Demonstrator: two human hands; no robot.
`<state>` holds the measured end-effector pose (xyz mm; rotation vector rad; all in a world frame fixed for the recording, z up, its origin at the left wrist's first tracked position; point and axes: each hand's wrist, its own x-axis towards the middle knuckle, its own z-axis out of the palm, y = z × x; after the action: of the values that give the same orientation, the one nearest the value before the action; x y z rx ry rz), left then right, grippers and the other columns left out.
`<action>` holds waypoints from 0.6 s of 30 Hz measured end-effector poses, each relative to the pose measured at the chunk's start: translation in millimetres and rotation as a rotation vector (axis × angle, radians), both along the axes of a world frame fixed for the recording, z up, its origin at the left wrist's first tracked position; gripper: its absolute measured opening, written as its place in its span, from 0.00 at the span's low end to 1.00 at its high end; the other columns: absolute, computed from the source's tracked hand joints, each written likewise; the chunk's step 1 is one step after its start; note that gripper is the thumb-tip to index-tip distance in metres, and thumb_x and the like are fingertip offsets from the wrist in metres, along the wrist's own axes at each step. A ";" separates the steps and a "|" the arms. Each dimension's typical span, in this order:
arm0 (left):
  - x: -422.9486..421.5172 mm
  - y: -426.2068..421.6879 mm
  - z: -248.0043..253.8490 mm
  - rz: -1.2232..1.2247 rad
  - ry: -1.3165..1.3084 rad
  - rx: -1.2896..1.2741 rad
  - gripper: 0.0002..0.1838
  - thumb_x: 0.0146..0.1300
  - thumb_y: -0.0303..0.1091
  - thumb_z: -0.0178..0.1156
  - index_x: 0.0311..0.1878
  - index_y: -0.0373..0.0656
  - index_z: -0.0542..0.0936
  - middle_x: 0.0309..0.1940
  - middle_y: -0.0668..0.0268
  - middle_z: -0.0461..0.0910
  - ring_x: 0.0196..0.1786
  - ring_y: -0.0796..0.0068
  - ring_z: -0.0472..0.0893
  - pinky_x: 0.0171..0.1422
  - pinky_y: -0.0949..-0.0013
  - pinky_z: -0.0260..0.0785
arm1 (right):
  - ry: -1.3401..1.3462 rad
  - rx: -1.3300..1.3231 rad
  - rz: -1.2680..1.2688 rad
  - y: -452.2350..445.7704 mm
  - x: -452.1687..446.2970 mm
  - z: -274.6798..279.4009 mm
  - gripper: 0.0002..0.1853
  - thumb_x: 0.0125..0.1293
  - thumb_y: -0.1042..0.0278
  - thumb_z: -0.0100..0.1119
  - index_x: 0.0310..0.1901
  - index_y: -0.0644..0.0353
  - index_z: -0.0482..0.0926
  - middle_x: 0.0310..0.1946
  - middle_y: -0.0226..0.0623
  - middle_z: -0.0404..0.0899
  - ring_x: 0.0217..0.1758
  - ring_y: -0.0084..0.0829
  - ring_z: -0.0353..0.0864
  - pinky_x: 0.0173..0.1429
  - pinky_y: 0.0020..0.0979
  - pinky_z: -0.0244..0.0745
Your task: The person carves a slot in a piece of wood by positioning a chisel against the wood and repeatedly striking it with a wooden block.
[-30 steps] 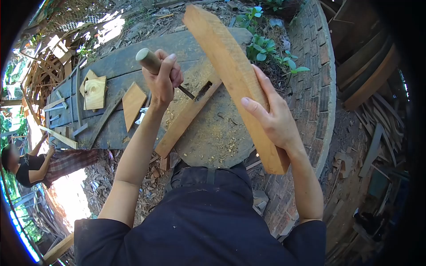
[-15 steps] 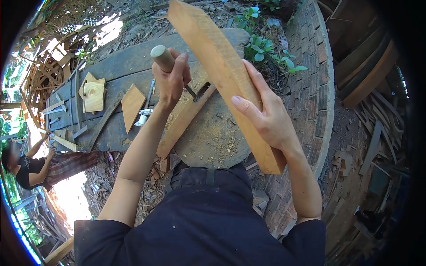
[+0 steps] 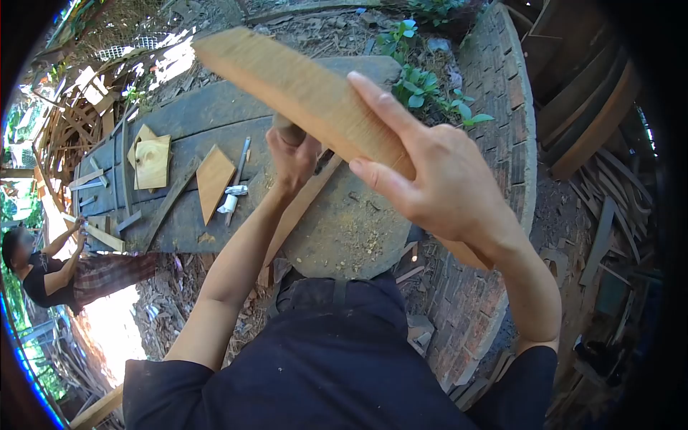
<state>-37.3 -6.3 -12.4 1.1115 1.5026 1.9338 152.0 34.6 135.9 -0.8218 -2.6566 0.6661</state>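
My left hand (image 3: 294,159) is wrapped round the wooden handle of a chisel (image 3: 289,132); its blade is hidden now. Beneath it a long workpiece (image 3: 301,204) with a slot cut near its far end lies on the dark table (image 3: 344,229), with shavings about. My right hand (image 3: 437,172) grips a thick, curved wooden block (image 3: 308,93). The block slants up to the left over the chisel handle and hides part of it; whether they touch I cannot tell.
On the table's left lie a kite-shaped board (image 3: 215,179), a pale square board (image 3: 152,163), white tubes (image 3: 229,202) and wood strips. A person (image 3: 46,272) works at the far left. A brick wall (image 3: 494,179) and plants (image 3: 418,86) stand right.
The block in my right hand has swung left and down over the chisel handle. My left hand has shifted right and slightly down with the chisel.
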 end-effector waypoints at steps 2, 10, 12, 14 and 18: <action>0.2 -0.1 -7.5 0.014 0.127 0.037 0.06 0.62 0.29 0.59 0.33 0.36 0.77 0.20 0.68 0.77 0.24 0.82 0.77 0.29 0.75 0.69 | -0.002 -0.034 -0.029 -3.0 3.3 9.5 0.40 0.63 0.56 0.61 0.76 0.48 0.57 0.30 0.47 0.85 0.28 0.38 0.86 0.40 0.36 0.83; -32.1 -3.1 27.4 -0.034 -0.255 0.218 0.11 0.63 0.27 0.57 0.28 0.44 0.64 0.13 0.71 0.63 0.11 0.83 0.58 0.14 0.76 0.48 | 0.327 -0.408 -0.134 -4.7 10.5 -19.6 0.39 0.66 0.51 0.59 0.76 0.50 0.58 0.59 0.56 0.77 0.60 0.45 0.81 0.65 0.41 0.72; -30.7 -6.0 19.4 -0.024 -0.243 0.167 0.12 0.63 0.27 0.57 0.28 0.44 0.64 0.13 0.71 0.62 0.11 0.83 0.58 0.14 0.75 0.48 | 0.333 -0.313 -0.143 -8.6 8.0 -40.1 0.39 0.65 0.52 0.60 0.75 0.53 0.57 0.47 0.56 0.81 0.49 0.47 0.84 0.55 0.42 0.76; -27.6 -9.5 12.0 -0.023 -0.249 0.082 0.12 0.63 0.27 0.58 0.28 0.44 0.64 0.13 0.71 0.62 0.12 0.83 0.59 0.14 0.75 0.49 | 0.328 -0.231 -0.167 -12.5 11.2 -51.5 0.40 0.64 0.53 0.61 0.75 0.56 0.57 0.35 0.56 0.85 0.38 0.49 0.88 0.46 0.42 0.81; -26.6 -10.2 10.8 -0.048 -0.244 0.056 0.12 0.63 0.27 0.59 0.28 0.43 0.64 0.13 0.71 0.63 0.12 0.83 0.59 0.15 0.75 0.50 | 0.277 -0.369 -0.209 -18.3 14.8 -56.9 0.40 0.65 0.52 0.60 0.75 0.56 0.57 0.36 0.56 0.85 0.39 0.50 0.88 0.47 0.42 0.81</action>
<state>-63.9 -16.5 -1.6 0.8876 1.2876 2.0068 166.8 16.3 79.0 -1.0014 -2.1957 1.1412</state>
